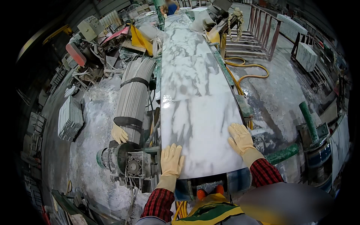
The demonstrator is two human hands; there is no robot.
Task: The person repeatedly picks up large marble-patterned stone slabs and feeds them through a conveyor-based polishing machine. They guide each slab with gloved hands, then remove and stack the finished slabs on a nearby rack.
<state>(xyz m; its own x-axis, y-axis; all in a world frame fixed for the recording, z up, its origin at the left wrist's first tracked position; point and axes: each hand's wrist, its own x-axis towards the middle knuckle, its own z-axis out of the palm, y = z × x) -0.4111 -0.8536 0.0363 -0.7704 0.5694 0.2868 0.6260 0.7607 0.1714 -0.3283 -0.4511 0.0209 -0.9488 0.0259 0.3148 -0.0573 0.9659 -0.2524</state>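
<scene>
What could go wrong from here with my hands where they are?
The glossy, grey-veined white stone slab looks wet, so your left hand and right hand, in cream gloves, might slip at its edges. Your red-and-black checked left sleeve shows near the grey metal gearbox and could catch if parts there turn. The looped yellow hose might trip someone.

Free room over marble slab (200,125), between left hand (172,161) and right hand (242,139); motor (109,159) in the way off left side, green cylinder (283,154) off right.
</scene>
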